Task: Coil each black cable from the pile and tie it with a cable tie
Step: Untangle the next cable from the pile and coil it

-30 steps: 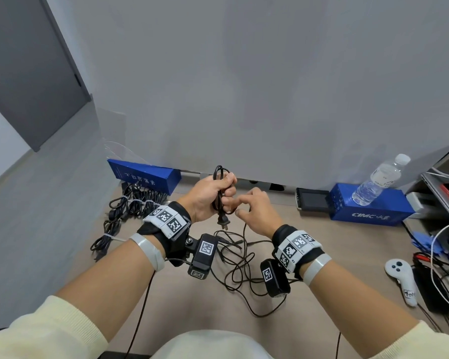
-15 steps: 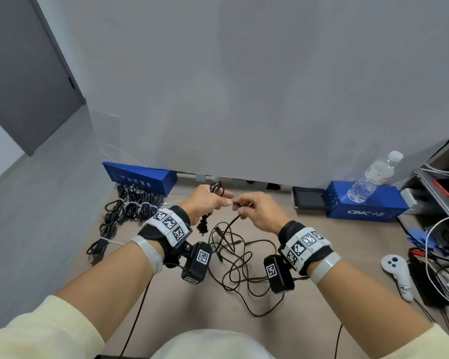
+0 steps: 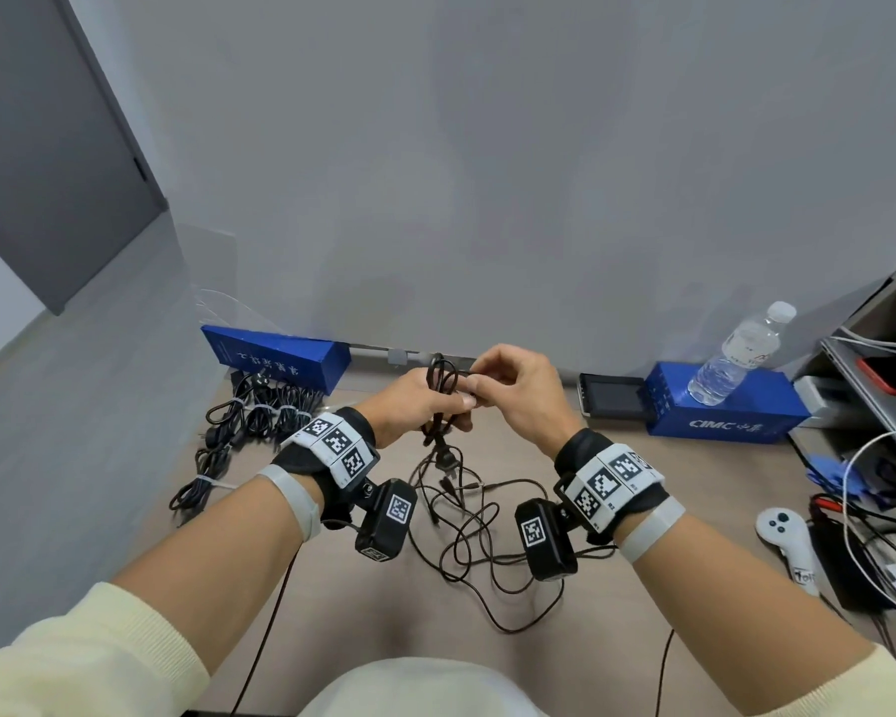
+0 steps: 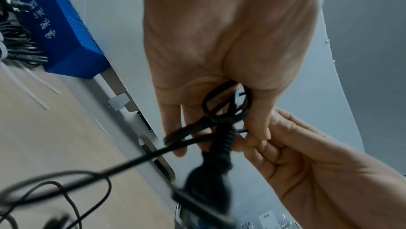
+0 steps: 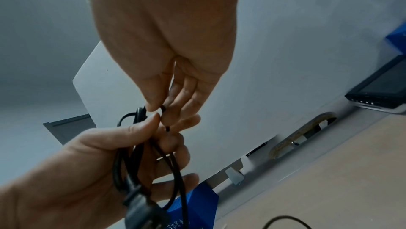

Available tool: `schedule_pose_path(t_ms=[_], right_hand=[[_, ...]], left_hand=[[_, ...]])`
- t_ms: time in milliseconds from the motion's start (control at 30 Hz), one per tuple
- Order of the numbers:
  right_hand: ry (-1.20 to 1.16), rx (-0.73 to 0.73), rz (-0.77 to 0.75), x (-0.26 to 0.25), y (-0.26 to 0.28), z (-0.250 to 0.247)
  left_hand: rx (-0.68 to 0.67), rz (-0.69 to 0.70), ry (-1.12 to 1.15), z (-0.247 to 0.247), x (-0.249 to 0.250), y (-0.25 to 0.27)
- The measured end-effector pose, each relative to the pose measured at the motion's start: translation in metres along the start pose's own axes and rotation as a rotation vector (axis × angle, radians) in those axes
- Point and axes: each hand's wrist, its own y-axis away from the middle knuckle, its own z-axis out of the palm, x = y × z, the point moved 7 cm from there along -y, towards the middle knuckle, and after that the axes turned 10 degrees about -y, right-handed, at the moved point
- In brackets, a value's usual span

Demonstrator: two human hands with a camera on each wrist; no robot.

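1. The grey wall fills most of the head view, with the tan desk below the fingers; shelving at the right edge is cut off.
2. Two blue boxes lie against the wall: the left blue box beyond the left knuckles, and the right blue box with a water bottle lying on it. A white controller sits near the right wrist.
3. Tied cable bundles lie outboard of the left hand; white cable ties show clearly only in the left wrist view.
4. Left hand: fingers curled round a few loops of the black cable; its plug hangs blurred beneath the palm.
5. Right hand: thumb and forefinger pinch the cable at the left fingertips; the right wrist view shows this, while the head view hides the contact.
6. The loose cable tail sprawls on the desk below both wrists, partly hidden by the wrist cameras.
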Motion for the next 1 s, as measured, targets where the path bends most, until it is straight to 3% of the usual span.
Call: schedule_pose_path(t_ms=[167, 300, 633, 833, 900, 1000], right_hand=[[-0.013, 0.035, -0.026, 0.002, 0.001, 0.0], [0.041, 0.016, -0.082, -0.004, 0.0, 0.002], [-0.049, -0.08, -0.055, -0.012, -0.001, 0.014], [-0.227, 0.029, 0.059, 0.003, -0.002, 0.011], [-0.162, -0.043, 0.186, 0.024, 0.002, 0.015], [0.018, -0.369, 0.259, 0.046, 0.02, 0.041]], left_hand=[[-0.041, -0.012, 0.044, 0.008, 0.003, 0.003], [-0.086, -0.016, 0.057, 0.01, 0.004, 0.006], [-0.167, -0.095, 0.15, 0.02, 0.0, 0.009], [-0.075, -0.015, 0.349, 0.005, 0.02, 0.008], [-0.03, 0.019, 0.415, -0.005, 0.026, 0.009], [0.036, 0.058, 0.486, -0.018, 0.033, 0.011]])
